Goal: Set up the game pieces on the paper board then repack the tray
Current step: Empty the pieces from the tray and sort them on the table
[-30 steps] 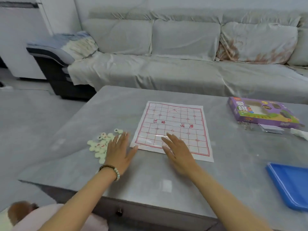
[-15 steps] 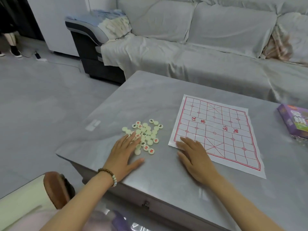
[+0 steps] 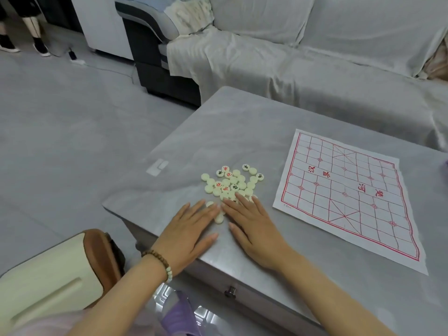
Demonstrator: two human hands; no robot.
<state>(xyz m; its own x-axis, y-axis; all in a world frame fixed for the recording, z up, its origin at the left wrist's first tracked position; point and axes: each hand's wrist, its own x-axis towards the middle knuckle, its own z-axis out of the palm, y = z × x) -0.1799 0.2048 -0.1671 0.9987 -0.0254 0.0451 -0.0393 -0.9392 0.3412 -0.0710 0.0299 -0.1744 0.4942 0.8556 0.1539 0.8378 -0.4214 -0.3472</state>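
Note:
A heap of several cream round game pieces (image 3: 232,183) with red and black characters lies near the table's left corner. The white paper board (image 3: 349,190) with its red grid lies flat to the right of them, with no pieces on it. My left hand (image 3: 191,231) lies flat on the table, its fingertips touching the near edge of the heap. My right hand (image 3: 252,221) lies flat beside it, fingers straight and resting on the nearest pieces. A few pieces are hidden under the fingers. The tray is out of view.
The grey table (image 3: 242,127) ends close to my wrists and at its left corner. A covered sofa (image 3: 315,69) runs behind it. A cream and brown seat (image 3: 60,275) stands at lower left. A person's feet (image 3: 24,44) stand on the floor at far left.
My right hand has left the paper board and moved left to the heap of pieces, beside my left hand. The view has swung left, so the purple box and blue tray dropped out.

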